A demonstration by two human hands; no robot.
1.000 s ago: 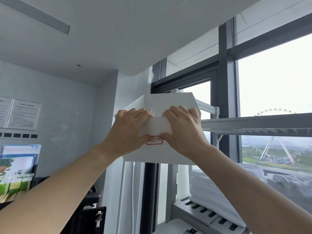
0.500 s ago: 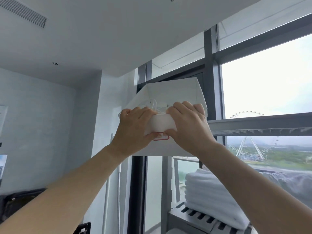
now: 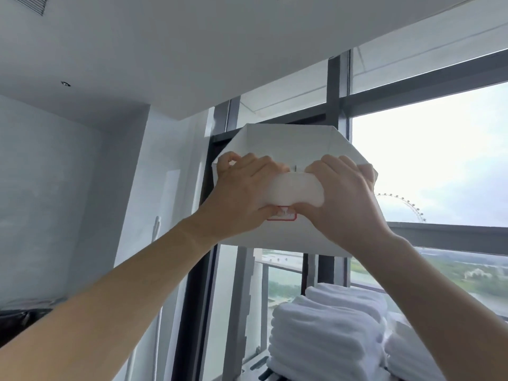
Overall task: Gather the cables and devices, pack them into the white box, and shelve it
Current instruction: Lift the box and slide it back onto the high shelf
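The white box (image 3: 286, 145) is raised above head height in front of the window, seen from below and tilted. My left hand (image 3: 242, 192) and my right hand (image 3: 343, 196) grip its near side side by side, fingers over the rim and thumbs underneath. Between them a soft white handle flap (image 3: 294, 192) shows, with a red-outlined label (image 3: 281, 217) just below it. What is inside the box is hidden.
A stack of folded white towels (image 3: 327, 334) lies on a grey slotted shelf (image 3: 257, 364) at the lower right. Dark window frames (image 3: 338, 86) rise behind the box. A white wall (image 3: 68, 188) stands to the left.
Both hands have lifted the box higher and spread a little apart along its near side. The view has tilted up and swung right; the wall papers and books have left the frame.
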